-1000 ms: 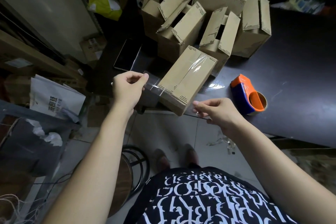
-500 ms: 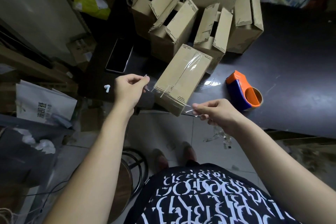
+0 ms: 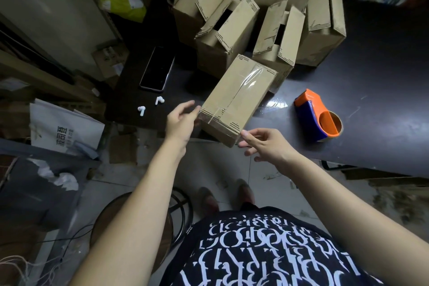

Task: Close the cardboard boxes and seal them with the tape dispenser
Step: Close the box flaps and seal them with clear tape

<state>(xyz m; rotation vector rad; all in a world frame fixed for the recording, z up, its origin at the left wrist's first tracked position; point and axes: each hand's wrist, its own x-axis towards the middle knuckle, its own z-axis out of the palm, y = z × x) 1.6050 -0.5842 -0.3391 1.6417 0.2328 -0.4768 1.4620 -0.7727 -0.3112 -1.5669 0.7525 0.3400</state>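
Note:
A closed cardboard box [image 3: 234, 97] with clear tape along its top seam lies at the near edge of the dark table [image 3: 371, 100]. My left hand [image 3: 180, 121] touches the box's near left corner with relaxed fingers. My right hand [image 3: 264, 144] reaches to the box's near right corner, fingers straight and spread, holding nothing. The orange and blue tape dispenser [image 3: 318, 116] rests on the table to the right of the box, apart from both hands. Several open cardboard boxes [image 3: 243, 23] with raised flaps stand behind the taped box.
A black phone [image 3: 157, 68] and two white earbuds [image 3: 150, 105] lie on the table's left part. A white paper bag [image 3: 62, 127] and clutter fill the floor at left. A round stool [image 3: 130, 223] stands below my arms.
Both hands let go of the strip of clear tape they were pinching and stretching, and it now lies across the box's near end. Both hands have opened beside the box corners.

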